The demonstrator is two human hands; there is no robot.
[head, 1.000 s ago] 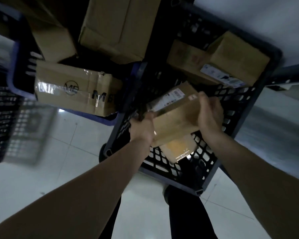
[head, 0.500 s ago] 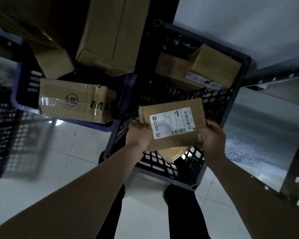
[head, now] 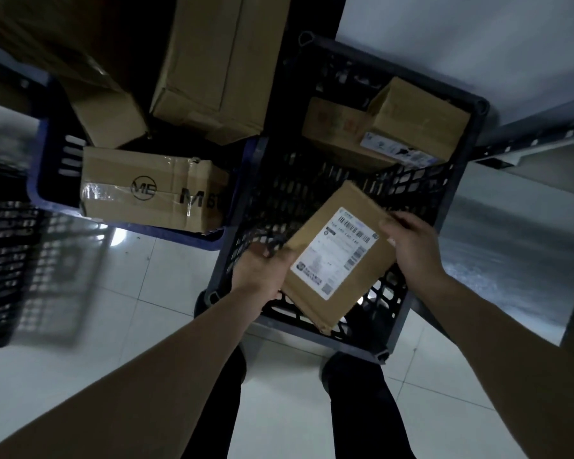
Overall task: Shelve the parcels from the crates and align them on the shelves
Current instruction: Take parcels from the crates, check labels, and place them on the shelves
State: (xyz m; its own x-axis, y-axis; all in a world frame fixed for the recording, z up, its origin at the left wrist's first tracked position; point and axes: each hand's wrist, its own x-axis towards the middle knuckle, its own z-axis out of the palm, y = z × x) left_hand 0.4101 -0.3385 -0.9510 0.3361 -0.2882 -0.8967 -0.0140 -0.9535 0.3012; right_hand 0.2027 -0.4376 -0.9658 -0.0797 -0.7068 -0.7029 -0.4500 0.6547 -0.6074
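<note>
I have the parcel (head: 340, 256) lifted above the near side of the black crate (head: 444, 180), tilted, label up. My left hand (head: 262, 271) grips its near-left edge, fingers curled under and thumb on top. My right hand (head: 411, 246) holds the far-right edge, fingers bent over it.

It looks flat and thin, plain cardboard, so I judge it light and fairly stiff, though a thin box may flex if squeezed mid-face. The printed label looks smooth; I would keep my grip on the bare card edges, one hand on each opposite side as now. Nothing suggests it is fragile, but I cannot tell what is inside.

Count: one parcel in my hands. Two boxes (head: 415, 117) lie at the far end of the black crate. The blue crate (head: 43, 180) to the left shows four boxes (head: 153, 187), though the dark far ones are hard to separate. A third crate (head: 17, 270), far left, is blurred. Shelf rails (head: 537, 140) show at right.
</note>
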